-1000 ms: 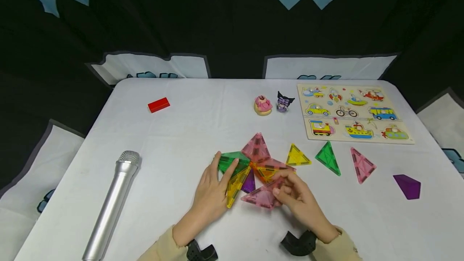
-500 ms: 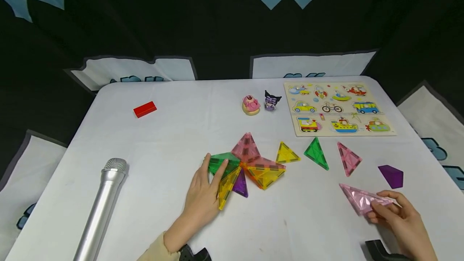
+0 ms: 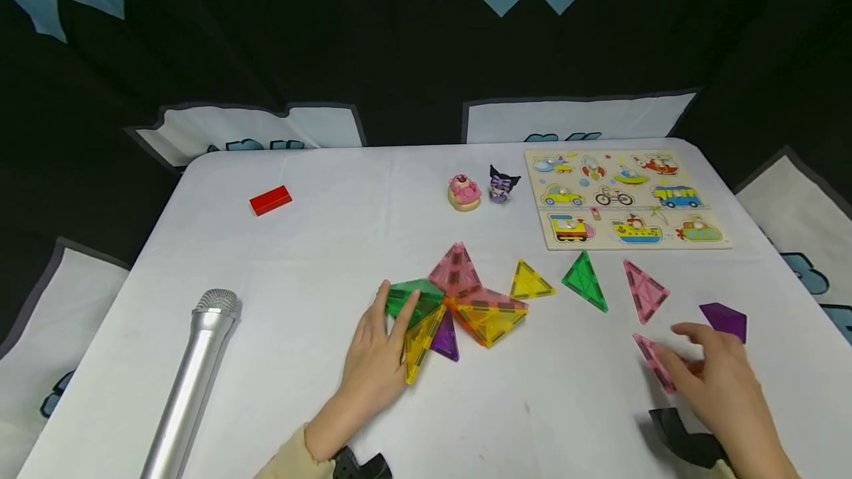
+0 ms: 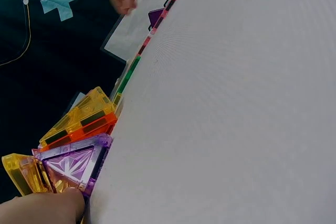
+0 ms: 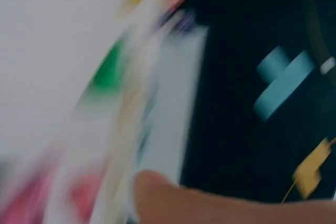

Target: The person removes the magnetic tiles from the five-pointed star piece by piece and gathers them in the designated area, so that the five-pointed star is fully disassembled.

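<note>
A fan of translucent triangle tiles lies mid-table: pink (image 3: 455,270), green (image 3: 409,293), yellow (image 3: 419,342), purple (image 3: 444,338) and an orange-yellow pair (image 3: 489,316). My left hand (image 3: 389,320) rests flat on the green and yellow tiles with its fingers straight. The left wrist view shows a fingertip (image 4: 42,208) beside the purple tile (image 4: 73,163). My right hand (image 3: 705,361) is at the right front, fingers spread over a pink tile (image 3: 648,361) that lies flat on the table. The right wrist view is blurred.
Loose tiles lie to the right: yellow (image 3: 529,281), green (image 3: 586,281), pink (image 3: 644,289), purple (image 3: 725,320). A vehicle puzzle board (image 3: 626,202) sits at back right, two small figures (image 3: 464,191) beside it. There is a red block (image 3: 270,200) at back left and a silver microphone (image 3: 189,383) at front left.
My right hand pulled a pink tile off the fan, carried it to the right front and laid it flat on the table. The left hand stayed on the fan.
</note>
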Tool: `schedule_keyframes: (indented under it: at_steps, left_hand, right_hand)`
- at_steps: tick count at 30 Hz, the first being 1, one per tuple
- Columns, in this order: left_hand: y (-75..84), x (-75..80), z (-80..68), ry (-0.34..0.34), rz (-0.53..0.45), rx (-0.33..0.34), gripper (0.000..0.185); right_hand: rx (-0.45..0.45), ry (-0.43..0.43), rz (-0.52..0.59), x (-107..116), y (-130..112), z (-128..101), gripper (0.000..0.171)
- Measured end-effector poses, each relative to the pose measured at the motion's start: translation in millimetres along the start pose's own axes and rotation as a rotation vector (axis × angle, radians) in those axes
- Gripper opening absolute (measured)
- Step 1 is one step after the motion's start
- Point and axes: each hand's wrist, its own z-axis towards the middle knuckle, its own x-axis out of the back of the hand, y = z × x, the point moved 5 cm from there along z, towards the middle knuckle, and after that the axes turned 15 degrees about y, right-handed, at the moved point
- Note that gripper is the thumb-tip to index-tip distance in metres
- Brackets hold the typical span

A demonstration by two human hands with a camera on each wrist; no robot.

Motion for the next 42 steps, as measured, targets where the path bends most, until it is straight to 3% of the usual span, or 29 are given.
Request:
schedule_keyframes:
  at_steps: [3,7,10,13,19,27,35,42]
  left_hand:
    - [1.1,-0.9,2.1,-0.007,-0.003,0.002,0.072]
    - [6.0,-4.4,5.9,-0.019,-0.013,-0.009,0.072]
    - [10.7,-6.7,6.2,-0.017,-0.017,-0.017,0.073]
    - [13.2,-8.2,4.8,-0.013,-0.015,-0.018,0.072]
    - [12.1,-7.0,3.8,0.004,-0.005,-0.031,0.073]
    - [8.1,-1.2,4.7,0.010,-0.014,-0.035,0.081]
    - [3.0,4.9,3.2,0.018,-0.002,-0.018,0.085]
    - [-0.3,7.3,0.2,0.049,-0.033,0.012,0.073]
  right_hand:
    - [0.245,-0.004,0.202,-9,-62,-12,0.038]
    - [0.445,-0.206,0.433,-45,-131,-35,0.035]
    - [0.530,-0.364,0.543,-73,-157,-54,0.041]
    - [0.565,-0.411,0.624,-92,-167,-66,0.047]
    - [0.543,-0.312,0.708,-107,-177,-74,0.043]
    - [0.557,-0.167,0.744,-112,-187,-78,0.043]
    - [0.543,-0.137,0.780,-118,-194,-80,0.043]
    - [0.632,-0.103,0.892,-105,-205,-88,0.044]
